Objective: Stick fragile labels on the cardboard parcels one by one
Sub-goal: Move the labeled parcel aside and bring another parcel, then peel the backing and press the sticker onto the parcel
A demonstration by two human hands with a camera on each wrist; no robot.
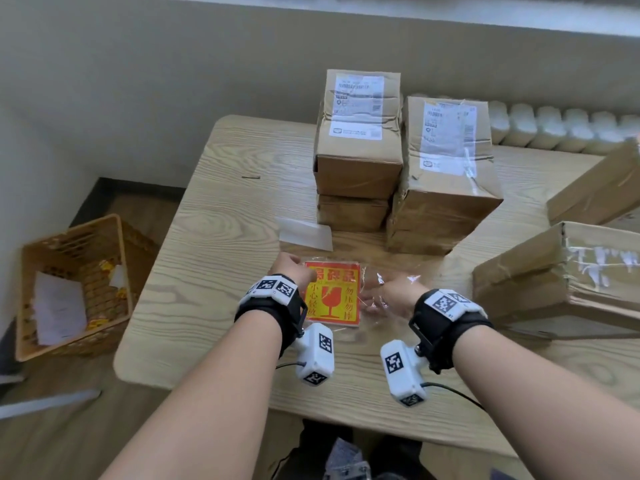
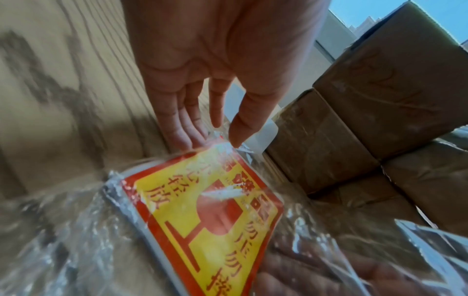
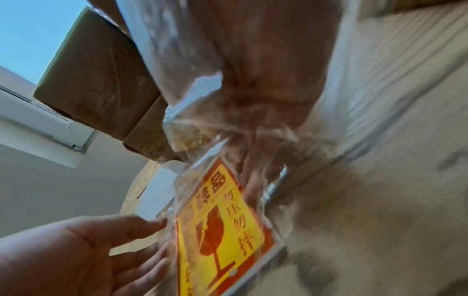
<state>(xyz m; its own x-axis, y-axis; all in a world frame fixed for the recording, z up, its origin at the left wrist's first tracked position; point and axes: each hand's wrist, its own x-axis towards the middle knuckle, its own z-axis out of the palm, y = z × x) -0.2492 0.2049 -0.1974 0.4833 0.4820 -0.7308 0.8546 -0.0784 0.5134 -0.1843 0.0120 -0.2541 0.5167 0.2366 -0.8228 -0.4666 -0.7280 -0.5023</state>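
Fragile labels point(image 1: 333, 295), a thin light stack in a slippery clear bag point(image 1: 381, 292) on the wooden table point(image 1: 214, 216), left hand's point(image 1: 290, 268) straight fingers touching its far corner, right hand point(image 1: 398, 293) inside, grip unclear; judging by that film, best pinched at an edge.

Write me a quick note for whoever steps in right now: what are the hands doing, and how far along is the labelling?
Left hand: fingers straight, touching the far left edge of the label pack.
Right hand: inside the clear bag that wraps the pack; its grip cannot be told.
Pack lies on the table, near edge.
Parcels: two stacks behind the pack, more at right.
Done: no fragile label shows on any parcel.
Left: pull out a label, peel, stick, repeat per parcel.
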